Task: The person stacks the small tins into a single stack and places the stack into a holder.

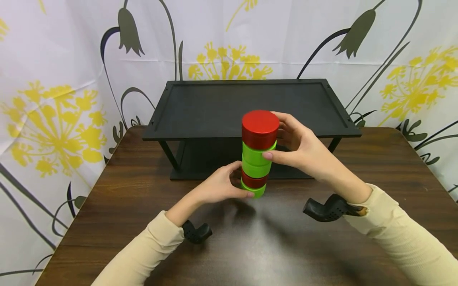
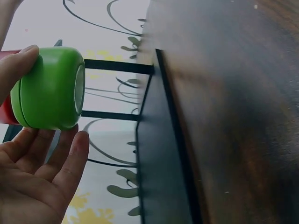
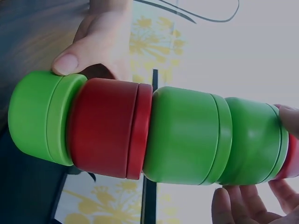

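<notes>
A column of round lidded tins, green and red, is held up in front of the black shelf. At its top is a red tin (image 1: 260,131), with two green tins under it. Lower down come a red tin (image 3: 105,126) and, at the bottom, a green tin (image 2: 53,88), whose base shows above the tabletop in the left wrist view. My left hand (image 1: 219,184) grips the bottom tin, thumb in front and fingers behind. My right hand (image 1: 302,147) holds the column near its top, thumb on the upper green tin; its other fingers are partly hidden behind.
A low black two-tier shelf (image 1: 214,107) stands at the back of the dark wooden table (image 1: 143,230), against a flower-printed curtain (image 1: 82,39). Black wrist mounts (image 1: 325,208) hang beneath both sleeves.
</notes>
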